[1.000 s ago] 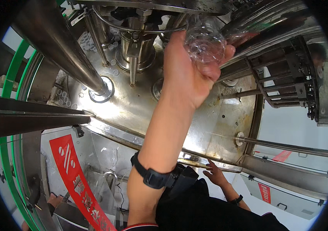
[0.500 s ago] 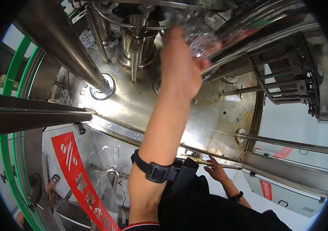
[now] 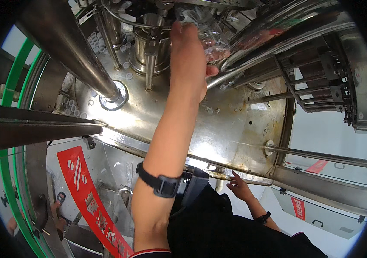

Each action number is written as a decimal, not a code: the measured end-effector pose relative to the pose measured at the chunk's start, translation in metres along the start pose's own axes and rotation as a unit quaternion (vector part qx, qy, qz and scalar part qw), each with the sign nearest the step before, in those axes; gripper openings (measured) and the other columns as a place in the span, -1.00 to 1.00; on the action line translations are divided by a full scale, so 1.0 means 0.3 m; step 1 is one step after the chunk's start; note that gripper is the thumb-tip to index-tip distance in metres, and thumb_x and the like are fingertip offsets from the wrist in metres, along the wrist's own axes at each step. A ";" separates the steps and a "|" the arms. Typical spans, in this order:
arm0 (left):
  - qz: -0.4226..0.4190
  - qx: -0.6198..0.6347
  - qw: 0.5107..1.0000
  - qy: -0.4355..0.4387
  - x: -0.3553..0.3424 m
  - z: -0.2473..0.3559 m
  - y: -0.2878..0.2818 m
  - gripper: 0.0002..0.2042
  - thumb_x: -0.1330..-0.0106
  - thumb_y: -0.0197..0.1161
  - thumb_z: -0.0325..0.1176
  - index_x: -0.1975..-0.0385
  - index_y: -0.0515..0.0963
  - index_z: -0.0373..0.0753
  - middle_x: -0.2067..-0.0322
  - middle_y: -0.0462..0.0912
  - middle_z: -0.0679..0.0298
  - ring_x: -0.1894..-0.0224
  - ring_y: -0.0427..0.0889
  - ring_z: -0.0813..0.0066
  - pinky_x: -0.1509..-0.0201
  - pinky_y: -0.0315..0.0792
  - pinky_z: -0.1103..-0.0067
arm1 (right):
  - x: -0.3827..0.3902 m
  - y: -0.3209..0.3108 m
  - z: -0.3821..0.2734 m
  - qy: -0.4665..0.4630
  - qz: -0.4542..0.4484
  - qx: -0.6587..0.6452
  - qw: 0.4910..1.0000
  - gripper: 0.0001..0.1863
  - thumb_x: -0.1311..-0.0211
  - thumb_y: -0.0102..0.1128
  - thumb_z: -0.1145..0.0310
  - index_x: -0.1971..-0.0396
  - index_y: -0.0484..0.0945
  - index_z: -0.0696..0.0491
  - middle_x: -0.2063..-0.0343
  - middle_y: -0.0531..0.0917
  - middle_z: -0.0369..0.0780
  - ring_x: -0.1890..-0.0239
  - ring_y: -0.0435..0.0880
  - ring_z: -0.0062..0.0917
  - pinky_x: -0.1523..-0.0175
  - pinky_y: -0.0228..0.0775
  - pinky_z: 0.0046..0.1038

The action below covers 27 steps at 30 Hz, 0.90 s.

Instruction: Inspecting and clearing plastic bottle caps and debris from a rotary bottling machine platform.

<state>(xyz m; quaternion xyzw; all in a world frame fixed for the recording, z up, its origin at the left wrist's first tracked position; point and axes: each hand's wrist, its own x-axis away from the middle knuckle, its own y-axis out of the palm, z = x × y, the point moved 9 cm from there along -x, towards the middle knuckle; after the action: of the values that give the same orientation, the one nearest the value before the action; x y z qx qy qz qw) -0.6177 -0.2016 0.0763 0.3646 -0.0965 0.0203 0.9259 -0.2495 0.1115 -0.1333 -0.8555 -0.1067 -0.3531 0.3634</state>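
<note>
My left hand (image 3: 190, 60) reaches far over a steel machine deck (image 3: 230, 133), its fingers closed round a clear plastic bottle (image 3: 213, 43). The bottle is tilted, and part of it is hidden behind the fingers. It is close to a shiny steel column (image 3: 282, 36) and a steel guide bar. To the left of the hand stands a round metal post with a bracket (image 3: 151, 47). My right hand (image 3: 239, 189) is at the near rim of the deck, fingers spread, with nothing in it. Whether it touches the rim, I cannot tell.
A thick steel pillar (image 3: 84, 56) rises at the left. Small white caps (image 3: 73, 107) lie scattered on the deck there. A barred guard (image 3: 325, 81) stands at the right. Transparent panels with a red banner (image 3: 91, 193) are below left, and a dark beam (image 3: 37, 131) juts in.
My left hand and forearm have shifted left, carrying the clear bottle along. My right hand has barely moved.
</note>
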 end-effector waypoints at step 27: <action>-0.010 -0.060 0.994 -0.092 0.062 -0.122 -0.027 -0.36 -0.30 -0.16 -0.01 -0.34 -0.02 -0.16 0.13 0.46 0.27 0.39 0.51 0.57 0.62 0.31 0.69 | 0.065 0.039 0.095 0.051 0.005 -0.017 0.999 -0.25 -0.17 0.21 0.37 -0.30 0.02 0.08 -0.03 0.46 0.00 0.07 0.59 -0.39 0.01 0.46 -0.40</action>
<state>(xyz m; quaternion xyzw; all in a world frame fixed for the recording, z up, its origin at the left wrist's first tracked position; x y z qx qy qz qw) -0.5926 -0.1833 0.0483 0.3094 -0.1788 -0.0289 0.9335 -0.2150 0.1216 -0.1403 -0.8431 -0.0771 -0.3962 0.3554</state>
